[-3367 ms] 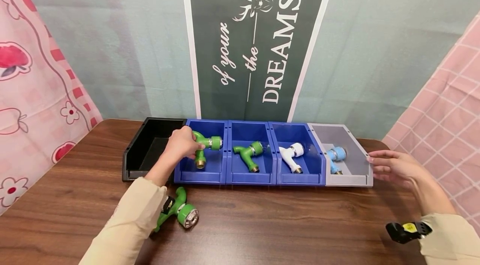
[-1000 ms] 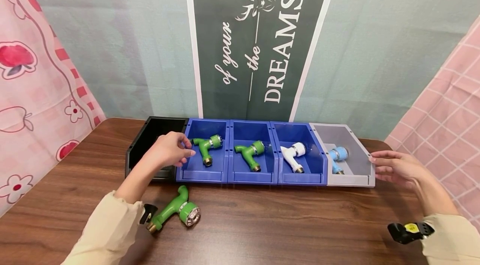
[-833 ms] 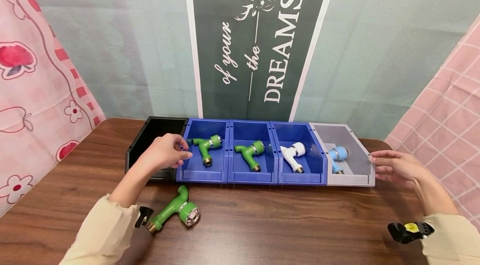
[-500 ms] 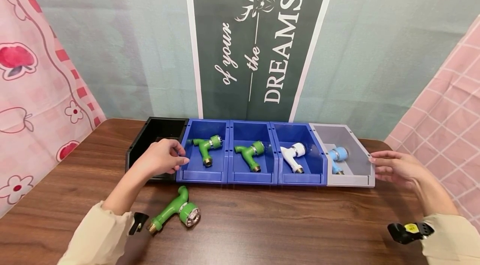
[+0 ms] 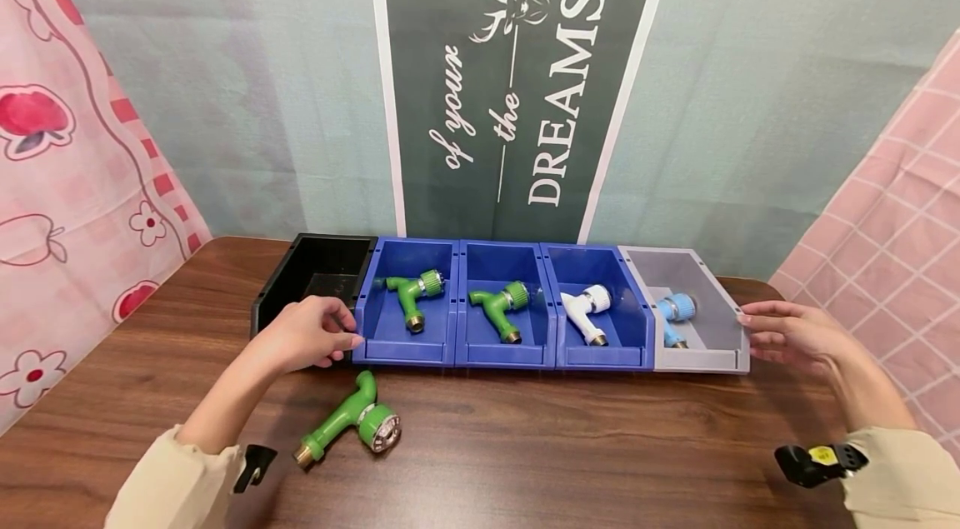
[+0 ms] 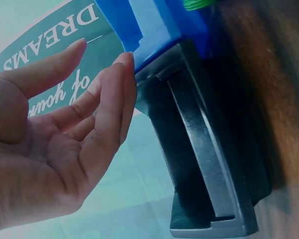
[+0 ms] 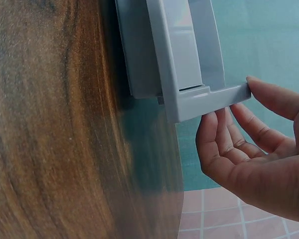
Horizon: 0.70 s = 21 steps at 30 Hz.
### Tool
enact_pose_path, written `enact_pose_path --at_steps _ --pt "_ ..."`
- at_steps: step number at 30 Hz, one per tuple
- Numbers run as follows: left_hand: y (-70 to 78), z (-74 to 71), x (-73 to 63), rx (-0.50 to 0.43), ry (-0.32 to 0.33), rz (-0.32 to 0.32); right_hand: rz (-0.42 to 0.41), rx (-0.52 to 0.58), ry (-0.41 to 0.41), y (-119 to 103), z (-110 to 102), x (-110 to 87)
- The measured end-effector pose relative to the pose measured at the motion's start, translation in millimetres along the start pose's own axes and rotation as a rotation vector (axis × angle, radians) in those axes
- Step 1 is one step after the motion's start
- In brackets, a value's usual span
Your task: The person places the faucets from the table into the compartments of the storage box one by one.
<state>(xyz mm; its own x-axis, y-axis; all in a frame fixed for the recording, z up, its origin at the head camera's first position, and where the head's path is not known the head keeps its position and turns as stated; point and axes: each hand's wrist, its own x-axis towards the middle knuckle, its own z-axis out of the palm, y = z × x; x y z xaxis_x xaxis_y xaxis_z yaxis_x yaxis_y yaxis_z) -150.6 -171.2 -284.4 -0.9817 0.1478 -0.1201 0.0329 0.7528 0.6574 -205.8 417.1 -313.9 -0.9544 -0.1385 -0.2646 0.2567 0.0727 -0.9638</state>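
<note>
My left hand (image 5: pixel 311 333) hovers at the front of the black bin (image 5: pixel 273 283), thumb and fingers apart with nothing between them. Its fingertips are near the seam with the leftmost blue bin (image 5: pixel 403 354), where a green faucet (image 5: pixel 408 296) lies. On the table just in front is another green faucet (image 5: pixel 347 416) with a brass end and a chrome-faced knob. At the far right, my right hand (image 5: pixel 795 337) holds the side rim of the grey bin (image 7: pixel 209 102) between thumb and fingers. A light-blue faucet (image 5: pixel 677 308) lies inside that bin, partly hidden by its wall.
The middle blue bin (image 5: pixel 504 356) contains a green faucet (image 5: pixel 502 308); a white faucet (image 5: pixel 587 308) lies in the right blue bin (image 5: pixel 603 357). All the bins stand side by side along the back of the wooden table (image 5: pixel 540 446), before a curtain (image 5: pixel 262 96).
My left hand has let go of the green faucet in the leftmost blue bin, then moved left and toward me to the black bin's front. My right hand has stayed at the grey bin.
</note>
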Motion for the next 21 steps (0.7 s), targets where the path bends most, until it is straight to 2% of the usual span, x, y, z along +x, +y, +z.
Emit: enact_pose_path --at_steps 7,12,21 --pt "-8.8 2.7 -7.6 0.02 -0.024 0.028 0.0 0.003 0.004 -0.2 0.1 -0.1" --pt "-14.9 4.5 -14.0 0.032 -0.062 0.022 -0.009 0.021 -0.002 0.7 -0.6 0.1" --pt "-29.2 7.0 -21.7 -0.03 -0.118 0.028 -0.019 0.026 -0.017 2.3 -3.5 1.6"
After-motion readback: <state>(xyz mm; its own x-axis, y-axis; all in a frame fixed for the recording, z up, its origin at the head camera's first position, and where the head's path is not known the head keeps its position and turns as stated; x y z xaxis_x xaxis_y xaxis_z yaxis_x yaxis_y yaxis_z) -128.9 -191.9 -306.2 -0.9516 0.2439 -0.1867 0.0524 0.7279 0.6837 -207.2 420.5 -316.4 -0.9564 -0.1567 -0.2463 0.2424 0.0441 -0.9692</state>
